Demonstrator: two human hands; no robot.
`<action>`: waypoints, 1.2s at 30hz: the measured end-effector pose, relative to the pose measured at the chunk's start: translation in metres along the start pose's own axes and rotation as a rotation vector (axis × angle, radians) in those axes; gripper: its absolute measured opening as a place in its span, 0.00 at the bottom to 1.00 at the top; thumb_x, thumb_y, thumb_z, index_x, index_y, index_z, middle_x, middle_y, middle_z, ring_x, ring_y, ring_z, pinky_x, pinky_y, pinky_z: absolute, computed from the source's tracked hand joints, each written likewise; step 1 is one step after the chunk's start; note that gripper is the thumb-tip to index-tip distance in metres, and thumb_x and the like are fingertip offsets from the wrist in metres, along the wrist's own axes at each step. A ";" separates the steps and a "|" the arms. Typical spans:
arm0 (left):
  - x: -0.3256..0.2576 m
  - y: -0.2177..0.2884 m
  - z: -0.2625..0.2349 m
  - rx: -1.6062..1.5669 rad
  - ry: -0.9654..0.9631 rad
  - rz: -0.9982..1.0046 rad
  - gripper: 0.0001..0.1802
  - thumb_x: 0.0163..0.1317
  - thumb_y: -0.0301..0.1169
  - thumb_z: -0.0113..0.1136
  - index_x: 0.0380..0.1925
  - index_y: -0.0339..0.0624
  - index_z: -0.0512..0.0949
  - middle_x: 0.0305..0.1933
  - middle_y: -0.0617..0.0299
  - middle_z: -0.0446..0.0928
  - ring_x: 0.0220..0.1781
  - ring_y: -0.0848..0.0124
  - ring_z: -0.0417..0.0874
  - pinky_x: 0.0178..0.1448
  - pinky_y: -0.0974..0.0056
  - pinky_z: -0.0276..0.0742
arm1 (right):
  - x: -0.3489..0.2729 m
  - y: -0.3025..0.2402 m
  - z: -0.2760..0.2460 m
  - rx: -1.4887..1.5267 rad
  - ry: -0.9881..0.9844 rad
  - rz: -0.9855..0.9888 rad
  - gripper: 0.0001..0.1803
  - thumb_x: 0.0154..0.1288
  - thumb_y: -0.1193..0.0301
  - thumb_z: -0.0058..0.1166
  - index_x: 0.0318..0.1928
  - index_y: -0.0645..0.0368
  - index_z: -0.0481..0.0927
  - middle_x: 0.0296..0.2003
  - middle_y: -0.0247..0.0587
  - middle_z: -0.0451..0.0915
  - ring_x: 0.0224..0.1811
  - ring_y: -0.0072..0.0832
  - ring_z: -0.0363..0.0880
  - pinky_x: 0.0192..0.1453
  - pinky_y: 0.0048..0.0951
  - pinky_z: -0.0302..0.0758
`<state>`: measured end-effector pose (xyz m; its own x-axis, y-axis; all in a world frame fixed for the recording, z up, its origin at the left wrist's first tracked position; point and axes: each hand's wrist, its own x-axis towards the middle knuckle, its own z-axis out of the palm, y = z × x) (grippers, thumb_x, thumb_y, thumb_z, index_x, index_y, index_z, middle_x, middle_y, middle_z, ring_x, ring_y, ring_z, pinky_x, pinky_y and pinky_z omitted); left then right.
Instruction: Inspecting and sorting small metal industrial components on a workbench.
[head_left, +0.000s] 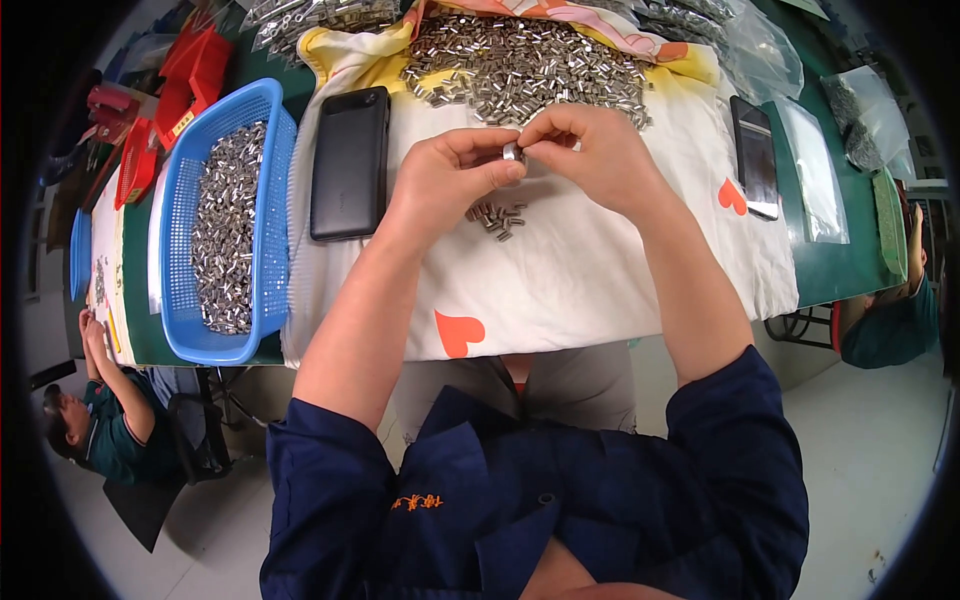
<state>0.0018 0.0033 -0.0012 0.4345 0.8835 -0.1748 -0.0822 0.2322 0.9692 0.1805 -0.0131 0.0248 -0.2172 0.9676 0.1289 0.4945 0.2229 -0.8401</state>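
Observation:
My left hand (450,178) pinches a small shiny metal cylinder (513,152) between thumb and fingertips, above the white cloth. From the other side my right hand (595,155) meets it, thumb and forefinger pressed together against the cylinder's edge; whether they hold a piece of their own is hidden. Just below the hands lies a small cluster of metal cylinders (500,220). Beyond them a large heap of the same short metal pieces (540,70) spreads over the cloth.
A blue plastic basket (272,200) full of metal pieces stands at left, beside a black power-bank-like slab (350,165). Right of the cloth (590,290) lie a phone (755,160) and plastic bags (815,170). Red bins (190,75) stand far left. Other people sit at both sides.

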 end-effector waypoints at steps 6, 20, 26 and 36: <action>-0.001 -0.001 0.002 0.034 -0.031 0.011 0.17 0.50 0.22 0.61 0.42 0.34 0.74 0.33 0.63 0.78 0.33 0.80 0.77 0.37 0.77 0.72 | 0.007 0.012 -0.005 -0.249 0.180 0.021 0.07 0.53 0.73 0.52 0.33 0.61 0.78 0.28 0.36 0.78 0.30 0.24 0.74 0.37 0.23 0.71; 0.004 -0.002 0.000 -0.023 0.015 0.005 0.17 0.51 0.23 0.61 0.43 0.35 0.74 0.34 0.63 0.78 0.31 0.81 0.76 0.31 0.78 0.70 | 0.011 0.020 0.012 -0.598 0.135 -0.213 0.05 0.48 0.75 0.51 0.28 0.58 0.78 0.28 0.38 0.76 0.36 0.35 0.72 0.43 0.33 0.69; 0.003 -0.003 -0.004 -0.121 0.010 0.018 0.18 0.51 0.23 0.61 0.44 0.35 0.73 0.34 0.62 0.78 0.32 0.79 0.77 0.31 0.76 0.70 | 0.003 0.000 0.006 0.033 0.079 0.044 0.04 0.51 0.75 0.52 0.30 0.62 0.77 0.29 0.36 0.78 0.32 0.24 0.75 0.38 0.23 0.70; 0.003 -0.004 -0.004 -0.003 0.039 0.042 0.17 0.50 0.23 0.62 0.42 0.34 0.75 0.33 0.62 0.78 0.31 0.81 0.76 0.31 0.78 0.70 | -0.003 -0.006 0.014 -0.262 0.152 -0.176 0.06 0.49 0.73 0.54 0.29 0.61 0.78 0.26 0.36 0.78 0.28 0.24 0.76 0.33 0.23 0.71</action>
<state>0.0002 0.0067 -0.0067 0.3951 0.9077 -0.1412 -0.1025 0.1963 0.9752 0.1670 -0.0194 0.0220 -0.2000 0.9139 0.3531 0.6641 0.3914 -0.6370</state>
